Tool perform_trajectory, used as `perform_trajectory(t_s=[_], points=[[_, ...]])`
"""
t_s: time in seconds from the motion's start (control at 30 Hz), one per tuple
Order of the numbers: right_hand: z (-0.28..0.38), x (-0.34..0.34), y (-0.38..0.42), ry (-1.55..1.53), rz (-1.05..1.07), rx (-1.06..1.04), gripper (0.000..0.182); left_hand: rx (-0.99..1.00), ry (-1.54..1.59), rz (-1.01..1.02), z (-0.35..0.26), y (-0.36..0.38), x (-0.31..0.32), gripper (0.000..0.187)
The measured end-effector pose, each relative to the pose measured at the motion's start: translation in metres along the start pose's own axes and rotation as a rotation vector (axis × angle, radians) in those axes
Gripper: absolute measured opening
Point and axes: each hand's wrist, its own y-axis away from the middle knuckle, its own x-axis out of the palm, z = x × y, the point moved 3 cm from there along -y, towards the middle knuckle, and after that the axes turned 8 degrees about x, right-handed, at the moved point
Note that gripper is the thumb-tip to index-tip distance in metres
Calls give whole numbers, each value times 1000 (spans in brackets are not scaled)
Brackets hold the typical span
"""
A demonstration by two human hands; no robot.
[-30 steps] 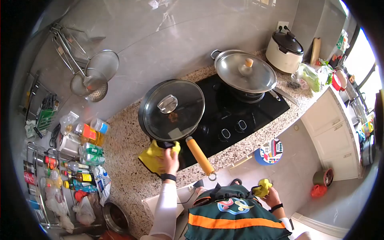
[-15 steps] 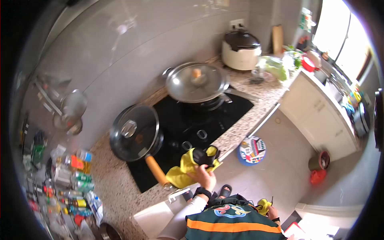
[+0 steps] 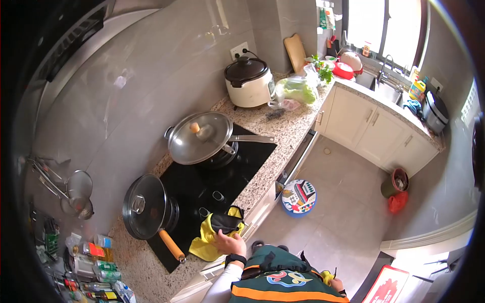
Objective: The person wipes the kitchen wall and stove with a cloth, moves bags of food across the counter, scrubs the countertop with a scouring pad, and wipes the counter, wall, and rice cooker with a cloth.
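Note:
My left hand (image 3: pixel 231 243), with a black band at the wrist, grips a crumpled yellow-and-black cloth (image 3: pixel 204 243) over the front edge of the black cooktop (image 3: pixel 189 194). Just left of the cloth is the wooden handle of a lidded frying pan (image 3: pixel 146 214). Behind it on the cooktop stands a large wok under a glass lid (image 3: pixel 202 144). Low beside the dark green apron (image 3: pixel 285 275), my right hand (image 3: pixel 337 284) is closed around a small yellow item (image 3: pixel 327 276); its kind is partly hidden.
A rice cooker (image 3: pixel 247 83) and bagged greens (image 3: pixel 298 91) stand on the granite counter beyond the wok. Bottles (image 3: pixel 103 265) crowd the near left. On the floor are a round patterned stool (image 3: pixel 299 198) and a bin (image 3: pixel 394 183). The sink (image 3: pixel 386 92) lies below the window.
The head view has turned, so the cooktop and counter sit further left and more of the sink side shows. Both hands still hold their yellow things.

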Motion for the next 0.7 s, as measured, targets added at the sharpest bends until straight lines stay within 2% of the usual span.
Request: perform_trajectory(t_s=[0.03, 0.13, 0.17, 0.27, 0.3, 0.33, 0.4, 0.6, 0.7], points=[[-7, 4, 4, -254, 3, 41, 29, -7, -30, 51, -3, 0, -5, 64], [-1, -5, 24, -296, -107, 14, 28, 40, -173, 154, -5, 3, 1, 70], [0, -5, 27, -302, -93, 94, 27, 50, -175, 191, -7, 2, 2, 67], [3, -1, 34, -394, -124, 134, 27, 101, -169, 250, -37, -2, 6, 65], [10, -3, 39, -337, -105, 136, 26, 147, -175, 253, -51, -3, 11, 65], [-12, 5, 14, -57, -91, -42, 26, 190, -183, 255, -65, -4, 17, 66], [-9, 7, 11, -64, -66, -9, 26, 257, -164, 283, -96, -8, 30, 66], [46, -24, -8, -78, -8, 78, 28, 757, -40, 273, -180, -40, 89, 63], [84, -53, -26, -95, 9, 95, 29, 805, -23, 278, -227, -60, 112, 59]])
